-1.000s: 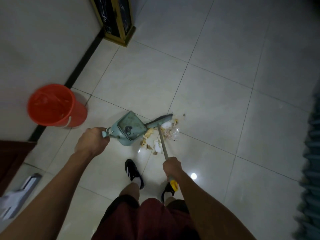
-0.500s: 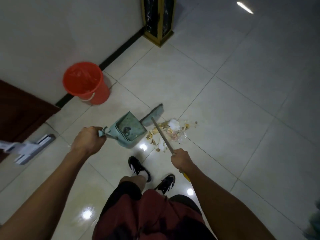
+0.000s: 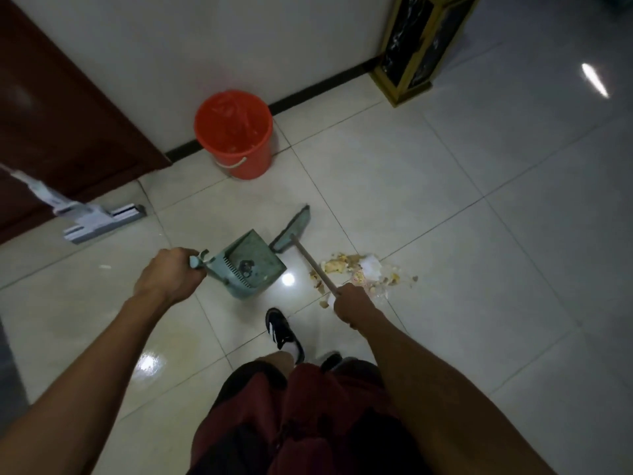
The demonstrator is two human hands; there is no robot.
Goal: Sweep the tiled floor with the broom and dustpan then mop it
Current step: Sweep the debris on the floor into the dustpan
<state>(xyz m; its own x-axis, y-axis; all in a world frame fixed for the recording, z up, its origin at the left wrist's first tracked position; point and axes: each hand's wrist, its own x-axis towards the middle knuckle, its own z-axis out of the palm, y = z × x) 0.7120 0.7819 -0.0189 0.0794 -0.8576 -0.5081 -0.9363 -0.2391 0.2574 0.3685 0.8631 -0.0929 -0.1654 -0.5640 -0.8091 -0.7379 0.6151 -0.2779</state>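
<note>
left hand (image 3: 168,276) is wrapped round the dustpan (image 3: 251,265) handle, centre frame | right hand (image 3: 352,305) is clenched on the thin stiff broom (image 3: 294,228) stick | light rigid plastic is judged, best held at handles | crumbly debris (image 3: 356,272) lies right of centre on glossy tiled floor (image 3: 479,234) | mop (image 3: 99,221) is left at far left

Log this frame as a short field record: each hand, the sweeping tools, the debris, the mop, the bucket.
left hand: grips the dustpan handle
right hand: grips the broom stick
dustpan: teal, on the tiles, small bits inside
broom: head beside the dustpan's far side, away from the litter
debris pile: crumbs and white scraps on the floor, right of the stick, not yet collected
flat mop: head on the floor by the brown door, untouched
bucket: orange, upright against the wall
</note>
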